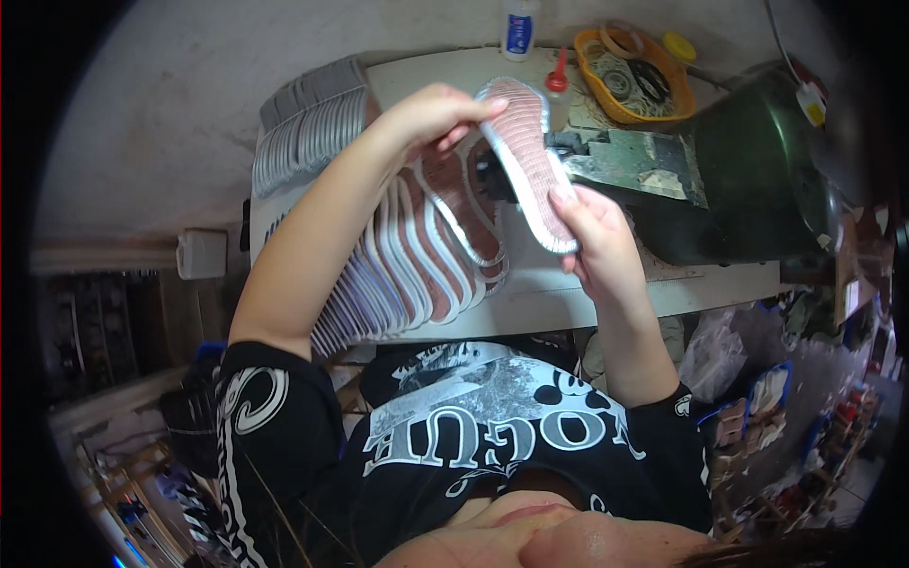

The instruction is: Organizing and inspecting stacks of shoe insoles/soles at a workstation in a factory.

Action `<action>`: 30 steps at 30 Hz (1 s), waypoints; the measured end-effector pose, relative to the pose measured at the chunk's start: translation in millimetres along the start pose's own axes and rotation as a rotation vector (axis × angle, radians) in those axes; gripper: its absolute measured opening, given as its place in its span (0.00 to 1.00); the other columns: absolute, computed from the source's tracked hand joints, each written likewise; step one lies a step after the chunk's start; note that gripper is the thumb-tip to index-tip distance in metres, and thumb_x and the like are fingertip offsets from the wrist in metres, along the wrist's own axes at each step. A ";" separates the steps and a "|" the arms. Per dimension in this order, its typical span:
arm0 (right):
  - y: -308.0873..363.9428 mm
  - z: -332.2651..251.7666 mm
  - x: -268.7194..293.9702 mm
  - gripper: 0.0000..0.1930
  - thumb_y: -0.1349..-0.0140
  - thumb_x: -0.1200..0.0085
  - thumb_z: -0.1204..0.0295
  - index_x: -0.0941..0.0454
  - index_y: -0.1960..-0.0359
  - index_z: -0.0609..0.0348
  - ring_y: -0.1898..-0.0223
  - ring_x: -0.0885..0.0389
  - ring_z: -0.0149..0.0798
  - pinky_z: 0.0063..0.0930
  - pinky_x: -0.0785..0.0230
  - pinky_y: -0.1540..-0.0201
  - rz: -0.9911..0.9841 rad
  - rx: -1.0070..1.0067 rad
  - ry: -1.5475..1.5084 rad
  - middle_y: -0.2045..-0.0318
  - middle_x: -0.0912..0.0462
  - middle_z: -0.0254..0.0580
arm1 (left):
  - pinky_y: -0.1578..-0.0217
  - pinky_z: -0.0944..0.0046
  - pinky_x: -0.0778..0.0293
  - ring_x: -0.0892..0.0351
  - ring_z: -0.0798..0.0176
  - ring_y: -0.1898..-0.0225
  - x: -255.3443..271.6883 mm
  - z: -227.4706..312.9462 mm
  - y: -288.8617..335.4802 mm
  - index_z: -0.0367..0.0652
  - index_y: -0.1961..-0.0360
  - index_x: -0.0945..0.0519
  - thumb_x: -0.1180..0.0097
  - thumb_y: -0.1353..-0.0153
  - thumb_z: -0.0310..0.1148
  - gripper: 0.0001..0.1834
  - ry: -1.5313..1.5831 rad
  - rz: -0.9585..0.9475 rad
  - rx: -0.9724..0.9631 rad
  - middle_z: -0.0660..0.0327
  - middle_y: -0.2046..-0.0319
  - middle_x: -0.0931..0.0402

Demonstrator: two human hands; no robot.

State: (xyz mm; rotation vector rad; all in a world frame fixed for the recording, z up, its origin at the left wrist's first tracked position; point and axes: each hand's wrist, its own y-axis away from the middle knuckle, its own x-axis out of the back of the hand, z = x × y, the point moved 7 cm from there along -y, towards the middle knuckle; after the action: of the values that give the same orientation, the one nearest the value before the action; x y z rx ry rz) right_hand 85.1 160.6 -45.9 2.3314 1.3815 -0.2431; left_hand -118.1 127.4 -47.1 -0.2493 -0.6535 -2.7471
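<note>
Between my two hands I hold up a pink ribbed shoe insole point(524, 133) with a white stitched edge. My left hand point(440, 118) pinches its far end, thumb on top. Lower down, my right hand point(597, 237) grips the near end with the thumb over the pink face. Below my left forearm a fanned row of similar insoles point(417, 256) lies overlapping on the white table point(568, 303). Just behind the held insole is the green-topped machine point(653, 166), partly covered by it.
Stacks of grey insoles point(317, 118) stand at the far left of the table. Along the back are a white bottle point(517, 33), a small red-tipped bottle point(558, 76) and an orange basket point(597, 80) of cords and rings. The machine's large dark green body point(757, 170) takes up the right side.
</note>
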 end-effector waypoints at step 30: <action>-27.4 105.8 -94.8 0.22 0.51 0.37 0.63 0.31 0.60 0.63 0.68 0.19 0.52 0.41 0.26 0.66 -0.010 0.231 1.542 0.72 0.20 0.53 | 0.33 0.50 0.54 0.47 0.49 0.34 -31.9 -129.0 158.1 0.37 0.50 0.30 0.47 0.58 0.28 0.28 -0.812 0.687 -0.457 0.49 0.41 0.39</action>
State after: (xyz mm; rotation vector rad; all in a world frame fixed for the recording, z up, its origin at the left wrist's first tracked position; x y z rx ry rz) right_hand 21.2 50.4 -114.5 2.6225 1.9116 1.8153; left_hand -48.1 -58.5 -103.5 -1.4292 -0.0378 -2.0061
